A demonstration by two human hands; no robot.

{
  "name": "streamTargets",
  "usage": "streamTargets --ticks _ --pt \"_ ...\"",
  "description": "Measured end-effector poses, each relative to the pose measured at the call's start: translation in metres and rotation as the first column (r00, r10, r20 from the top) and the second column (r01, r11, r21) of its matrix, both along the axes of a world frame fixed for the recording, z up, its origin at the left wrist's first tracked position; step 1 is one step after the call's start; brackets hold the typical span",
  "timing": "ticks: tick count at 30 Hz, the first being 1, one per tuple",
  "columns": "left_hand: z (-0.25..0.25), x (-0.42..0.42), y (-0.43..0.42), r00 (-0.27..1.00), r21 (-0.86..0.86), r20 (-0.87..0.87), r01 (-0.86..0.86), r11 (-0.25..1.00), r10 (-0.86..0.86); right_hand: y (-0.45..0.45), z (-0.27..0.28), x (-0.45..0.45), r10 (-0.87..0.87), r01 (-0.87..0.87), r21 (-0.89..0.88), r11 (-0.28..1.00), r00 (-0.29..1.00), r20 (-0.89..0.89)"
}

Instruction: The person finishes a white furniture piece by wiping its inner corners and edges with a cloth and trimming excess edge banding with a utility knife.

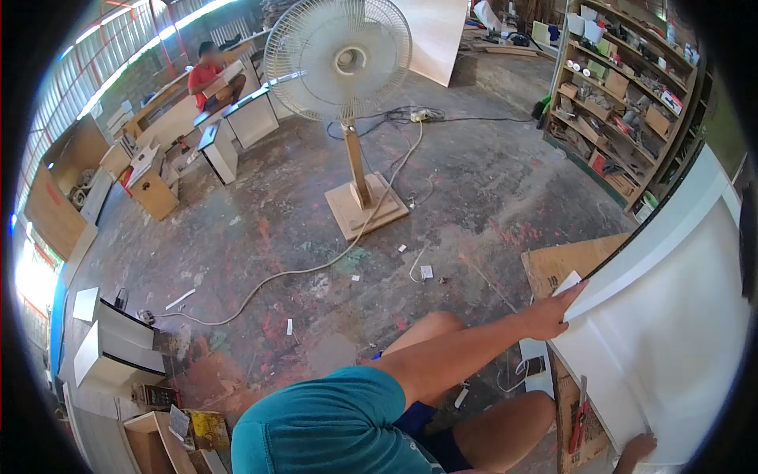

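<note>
A large white panel (671, 332) with a raised white edge strip and a dark outer edge lies at the right. My left hand (550, 314) reaches across to its near left corner, the fingers closed on the edge and the index finger extended along it. Low in the view, my right hand (638, 449) rests against the panel's lower part, fingers apart and partly cut off by the frame. Red-handled pliers (580, 423) lie on a wooden board beside the panel, between my two hands.
A fan (347, 59) stands on a wooden base ahead, its cable crossing the floor. Loaded shelves (624, 95) are at the upper right. Another person (207, 79) sits at the upper left among white cabinet parts. White-topped pieces (118, 355) and an open wooden box (158, 442) stand lower left.
</note>
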State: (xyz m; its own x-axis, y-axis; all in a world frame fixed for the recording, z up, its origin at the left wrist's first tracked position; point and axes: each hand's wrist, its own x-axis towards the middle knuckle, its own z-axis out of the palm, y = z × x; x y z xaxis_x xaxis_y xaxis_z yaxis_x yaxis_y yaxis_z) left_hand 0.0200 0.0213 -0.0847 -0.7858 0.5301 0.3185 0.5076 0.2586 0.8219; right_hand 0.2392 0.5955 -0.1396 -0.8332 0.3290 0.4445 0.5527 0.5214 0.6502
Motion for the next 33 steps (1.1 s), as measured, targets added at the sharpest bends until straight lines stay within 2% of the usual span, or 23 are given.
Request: streamTargets --ticks 1,2,5,6,9,11,15,16,19,22,25,28,32,33 --pt "0.003 0.002 -0.001 1.0 0.005 0.029 0.006 1.0 -0.006 0.014 0.0 0.001 0.038 -0.037 0.026 0.999 0.998 -0.055" --pt "0.005 0.002 -0.002 0.998 0.007 0.054 0.014 1.0 -0.015 0.028 0.003 0.001 -0.014 0.002 0.092 0.996 0.992 0.125" --pt "0.003 0.001 0.0 1.0 0.007 -0.002 -0.004 1.0 0.004 0.049 0.0 -0.008 -0.008 0.004 0.052 0.999 0.997 0.073" --pt "0.008 0.003 -0.002 0.998 -0.005 0.061 0.008 1.0 -0.008 0.051 -0.002 -0.013 -0.021 -0.007 -0.192 0.981 0.989 -0.146" --pt "0.006 0.003 -0.001 1.0 -0.043 -0.001 -0.019 0.999 0.019 0.034 0.003 -0.013 0.023 -0.006 -0.149 0.989 0.993 0.115" --pt "0.008 0.002 -0.001 1.0 -0.016 0.028 0.006 1.0 -0.005 0.024 0.008 -0.015 0.104 -0.089 -0.184 0.979 0.992 0.074" --pt "0.001 0.003 -0.001 1.0 -0.004 0.011 -0.022 1.0 0.022 0.006 0.021 -0.023 0.026 0.001 -0.261 0.965 0.995 0.1" --pt "-0.017 -0.002 0.008 0.984 0.032 -0.153 -0.081 0.996 0.085 -0.002 0.025 -0.023 -0.002 0.035 -0.285 0.958 0.993 0.114" --pt "0.008 0.006 -0.005 1.0 -0.005 0.01 -0.01 1.0 0.01 -0.025 0.042 -0.024 -0.07 0.118 -0.321 0.94 0.985 0.158" --pt "-0.002 0.0 0.001 1.0 -0.004 -0.009 0.004 1.0 -0.004 -0.042 0.057 -0.026 -0.117 0.176 -0.338 0.925 0.975 0.187" --pt "0.007 0.001 -0.004 0.997 -0.042 0.069 0.047 0.998 -0.044 -0.059 0.075 -0.025 -0.166 0.234 -0.373 0.898 0.964 0.206" --pt "0.01 0.005 -0.006 1.0 0.015 0.01 0.009 1.0 -0.009 -0.088 0.102 -0.03 -0.197 0.297 -0.439 0.848 0.945 0.259" --pt "-0.009 -0.001 0.005 0.991 0.043 -0.126 -0.047 0.998 0.052 -0.108 0.113 -0.032 0.021 0.031 -0.527 0.849 0.996 0.092" --pt "-0.012 -0.004 0.005 0.995 0.03 -0.09 -0.031 0.999 0.034 -0.098 0.108 -0.039 0.027 0.044 -0.501 0.864 0.991 0.134"
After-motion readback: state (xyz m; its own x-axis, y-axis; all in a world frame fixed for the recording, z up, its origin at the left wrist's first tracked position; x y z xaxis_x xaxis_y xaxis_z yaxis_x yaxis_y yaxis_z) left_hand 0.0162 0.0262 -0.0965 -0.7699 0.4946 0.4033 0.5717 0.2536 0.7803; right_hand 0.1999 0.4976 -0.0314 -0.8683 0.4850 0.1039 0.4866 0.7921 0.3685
